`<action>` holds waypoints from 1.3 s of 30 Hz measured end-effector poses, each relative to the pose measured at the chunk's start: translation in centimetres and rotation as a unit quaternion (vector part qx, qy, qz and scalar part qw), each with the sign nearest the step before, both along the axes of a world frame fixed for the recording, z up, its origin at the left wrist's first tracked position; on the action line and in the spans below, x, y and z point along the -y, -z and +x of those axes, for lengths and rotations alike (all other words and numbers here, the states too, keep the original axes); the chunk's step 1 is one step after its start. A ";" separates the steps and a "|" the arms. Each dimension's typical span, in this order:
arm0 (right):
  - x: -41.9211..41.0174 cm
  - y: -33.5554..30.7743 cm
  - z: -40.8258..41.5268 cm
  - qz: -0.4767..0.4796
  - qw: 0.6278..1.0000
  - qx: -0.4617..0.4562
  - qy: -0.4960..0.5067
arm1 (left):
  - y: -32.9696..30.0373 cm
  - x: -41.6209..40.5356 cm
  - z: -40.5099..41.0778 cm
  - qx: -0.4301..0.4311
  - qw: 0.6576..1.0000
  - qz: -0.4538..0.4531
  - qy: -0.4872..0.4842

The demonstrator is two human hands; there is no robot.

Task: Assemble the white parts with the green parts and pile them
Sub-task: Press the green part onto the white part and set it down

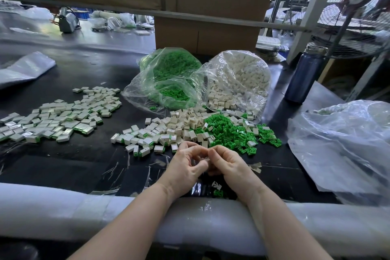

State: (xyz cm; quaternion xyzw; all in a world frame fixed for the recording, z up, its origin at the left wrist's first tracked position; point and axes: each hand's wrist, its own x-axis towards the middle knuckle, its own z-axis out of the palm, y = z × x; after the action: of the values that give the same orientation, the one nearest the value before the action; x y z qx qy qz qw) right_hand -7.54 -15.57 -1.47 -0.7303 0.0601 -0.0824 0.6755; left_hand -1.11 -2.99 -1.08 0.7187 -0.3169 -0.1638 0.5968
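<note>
At the near edge of the black table [63, 167], the left hand [185, 167] and right hand [230, 164] meet with fingers curled together, seemingly pinching a small piece I cannot make out. Loose white parts [179, 122] and green parts [228, 131] lie heaped just beyond; finished pieces [57, 118] spread left. These look light, hard, smooth plastic: boxy shells, pronged inserts, best pinched by their flat sides.
</note>
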 end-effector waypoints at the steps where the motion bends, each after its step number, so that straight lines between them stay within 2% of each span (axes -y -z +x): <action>1: 0.0 -0.1 0.0 -0.004 1.000 0.001 -0.001 | 0.0 0.0 0.0 -0.004 1.000 -0.005 0.001; 5: 0.0 -0.2 -0.2 0.016 1.000 0.002 -0.010 | 0.1 0.0 -0.1 -0.015 1.000 -0.008 0.012; 10: 0.2 -0.2 -0.3 0.030 0.999 0.004 -0.010 | 0.1 0.1 -0.1 0.031 0.999 0.024 0.020; 22: 0.3 -0.1 -0.4 0.082 0.996 0.013 -0.006 | -0.1 0.1 -0.5 0.076 0.996 0.049 0.027; 39: 0.1 -0.5 -0.6 0.090 0.996 0.005 0.006 | 0.3 0.3 -0.3 0.093 0.993 0.057 0.033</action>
State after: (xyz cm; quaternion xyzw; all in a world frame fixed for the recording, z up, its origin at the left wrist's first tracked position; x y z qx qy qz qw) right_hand -8.12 -15.66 -0.99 -0.6654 0.0681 -0.0846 0.7386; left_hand -1.42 -3.31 -1.41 0.7528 -0.3852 -0.1336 0.5168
